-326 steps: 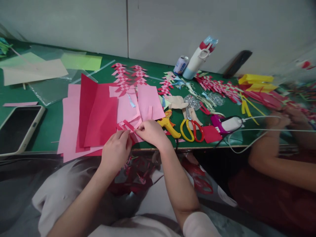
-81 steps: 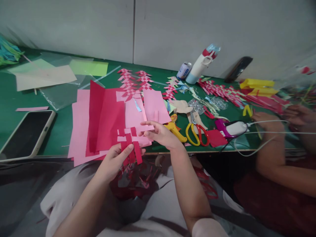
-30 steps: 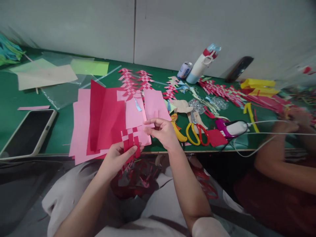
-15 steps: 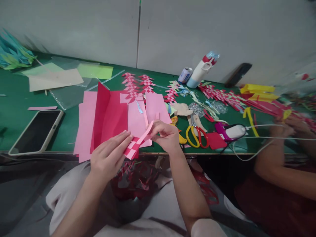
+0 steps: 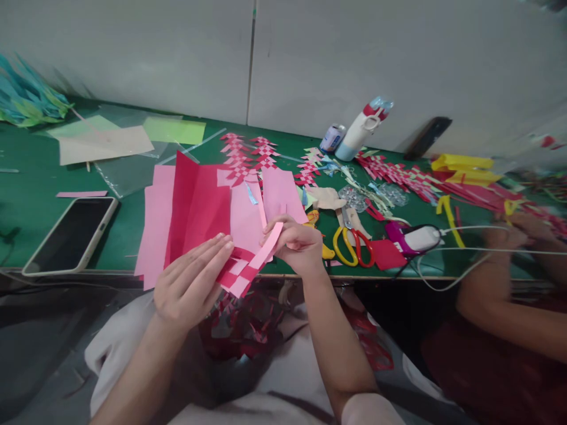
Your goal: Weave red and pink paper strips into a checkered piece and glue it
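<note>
Right by the lap, left hand point(image 5: 190, 289) lies over the left part of the red/pink checkered weave point(image 5: 239, 273); fingers straight and together, thumb hidden, can't tell if it's a real grip. Right hand point(image 5: 299, 245) has curled fingers closed on a light pink strip point(image 5: 268, 248) that rises off the weave's right side. Weave sits at the worktop point(image 5: 26, 189) front edge, slanted, one corner pointing down at the lap. Diff vs 1.0 s ago: the weave was squarer then, left thumb on top; now it's turned diagonal with the palm side down over it. Vs 0.5 s ago: weave and strip sit slightly lower in view, more of the strip shows. Just behind: dark red folded sheet point(image 5: 206, 203) on pink sheets point(image 5: 153, 230); phone point(image 5: 71, 236) to the left, scissors point(image 5: 348, 223) to the right. Co-worker's hands point(image 5: 509, 233) far right, blurred. Further back: finished-looking woven chains point(image 5: 237, 156), can point(image 5: 332, 139) beside tilted-looking bottle point(image 5: 361, 133), same spots as before. Grey wall point(image 5: 177, 65) behind.
</note>
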### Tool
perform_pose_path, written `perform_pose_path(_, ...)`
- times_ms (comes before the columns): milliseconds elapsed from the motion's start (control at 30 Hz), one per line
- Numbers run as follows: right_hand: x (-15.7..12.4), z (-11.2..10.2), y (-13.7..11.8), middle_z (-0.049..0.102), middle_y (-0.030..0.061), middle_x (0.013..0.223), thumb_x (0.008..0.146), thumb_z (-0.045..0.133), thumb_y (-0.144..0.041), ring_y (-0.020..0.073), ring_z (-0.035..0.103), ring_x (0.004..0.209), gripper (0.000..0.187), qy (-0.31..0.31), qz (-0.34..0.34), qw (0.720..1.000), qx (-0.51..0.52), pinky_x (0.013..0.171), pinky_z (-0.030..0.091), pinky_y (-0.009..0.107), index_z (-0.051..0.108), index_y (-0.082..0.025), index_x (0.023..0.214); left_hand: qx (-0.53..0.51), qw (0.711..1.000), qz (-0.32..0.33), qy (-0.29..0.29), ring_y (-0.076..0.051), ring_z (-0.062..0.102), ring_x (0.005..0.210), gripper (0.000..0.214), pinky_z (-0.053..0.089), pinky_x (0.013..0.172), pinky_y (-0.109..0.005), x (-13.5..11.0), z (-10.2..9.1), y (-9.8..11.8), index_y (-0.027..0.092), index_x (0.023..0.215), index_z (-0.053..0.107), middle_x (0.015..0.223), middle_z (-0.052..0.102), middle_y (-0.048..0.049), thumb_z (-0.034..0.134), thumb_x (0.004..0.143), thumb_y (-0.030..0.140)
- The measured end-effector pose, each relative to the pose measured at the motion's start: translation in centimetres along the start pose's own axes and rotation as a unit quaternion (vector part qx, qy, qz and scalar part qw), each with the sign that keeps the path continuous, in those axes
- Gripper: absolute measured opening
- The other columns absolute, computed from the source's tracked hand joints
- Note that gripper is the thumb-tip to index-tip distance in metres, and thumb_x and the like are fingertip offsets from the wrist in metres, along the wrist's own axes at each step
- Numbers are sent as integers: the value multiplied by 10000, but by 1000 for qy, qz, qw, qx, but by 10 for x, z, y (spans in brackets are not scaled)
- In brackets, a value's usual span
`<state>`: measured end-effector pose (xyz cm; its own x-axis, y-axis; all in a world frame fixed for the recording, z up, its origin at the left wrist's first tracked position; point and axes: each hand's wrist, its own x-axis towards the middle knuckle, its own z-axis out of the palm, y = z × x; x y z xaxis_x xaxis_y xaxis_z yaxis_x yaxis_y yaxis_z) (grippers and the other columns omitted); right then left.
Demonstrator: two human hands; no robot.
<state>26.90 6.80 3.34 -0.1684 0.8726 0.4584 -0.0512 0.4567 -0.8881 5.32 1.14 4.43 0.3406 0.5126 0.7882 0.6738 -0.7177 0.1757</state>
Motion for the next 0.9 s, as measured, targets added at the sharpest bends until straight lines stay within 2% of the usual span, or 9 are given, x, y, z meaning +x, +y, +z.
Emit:
perform_pose_path(67, 1, 0, 0, 674, 40, 706, 693, 785, -371, 237, 625, 831, 201, -2, -4, 1000, 11, 766, 524, 413, 646, -249, 613, -21, 999, -36, -2, -236, 651, 1098, 552, 506, 953, -350, 0, 2, 2, 234, 1345, 531, 1232, 675, -63, 547, 816, 78)
perform_pose_path(167, 3, 1, -3, 681, 43, 773, 713, 768, -372, 198, 625, 776, 170, 2, 35, 999, 1, 732, 525, 363, 675, -230, 704, -75, 976, -202, -24, -198, 711, 872, 310, 541, 799, -277, 2, 8, 7, 229, 1124, 690, 1027, 753, -33, 547, 853, 180)
perform_pose_path(300, 7, 3, -1, 685, 26, 784, 723, 749, -378, 149, 624, 703, 229, 33, 150, 988, -21, 678, 528, 291, 707, -211, 875, -227, 860, -453, -60, -152, 625, 599, 244, 468, 542, -227, 5, 23, 9, 184, 778, 714, 659, 692, 2, 581, 850, 376)
perform_pose_path(400, 9, 4, 10, 636, -9, 653, 723, 732, -371, 107, 569, 550, 271, 35, 227, 973, -25, 550, 483, 242, 705, -180, 914, -377, 746, -546, -56, -150, 596, 594, 286, 451, 544, -233, 0, 36, 3, 182, 749, 678, 630, 652, 11, 645, 789, 463)
perform_pose_path(467, 10, 5, 20, 609, -20, 603, 722, 720, -351, 99, 553, 515, 281, 28, 246, 968, -35, 515, 453, 225, 703, -157, 925, -417, 706, -570, -55, -158, 592, 613, 323, 462, 580, -252, -6, 41, -3, 173, 785, 676, 671, 664, -1, 681, 745, 493)
perform_pose_path(567, 12, 6, 32, 616, -12, 598, 728, 694, -340, 102, 557, 502, 299, 18, 254, 965, -70, 501, 441, 222, 704, -137, 948, -360, 750, -548, -82, -159, 578, 645, 357, 445, 620, -248, -10, 39, -10, 167, 752, 666, 668, 650, -2, 633, 772, 522)
perform_pose_path(700, 17, 11, 40, 679, 25, 681, 751, 655, -311, 134, 607, 594, 246, 4, 229, 954, -194, 571, 475, 249, 721, -148, 923, -160, 841, -470, -212, -135, 484, 494, 422, 311, 494, -237, -6, 22, -14, 186, 595, 581, 495, 535, 23, 491, 860, 502)
perform_pose_path(800, 22, 16, 42, 718, 41, 765, 765, 635, -276, 165, 646, 701, 199, -8, 207, 942, -264, 655, 491, 276, 729, -175, 908, 6, 873, -418, -251, -138, 451, 430, 453, 238, 457, -246, -4, 11, -17, 202, 527, 537, 441, 506, 5, 453, 878, 476)
perform_pose_path(900, 26, 20, 43, 737, 44, 843, 772, 633, -246, 183, 664, 760, 175, -19, 193, 932, -307, 714, 492, 297, 733, -201, 908, 93, 889, -371, -251, -155, 475, 439, 424, 234, 455, -251, -6, 8, -23, 209, 563, 575, 475, 550, -20, 441, 890, 446)
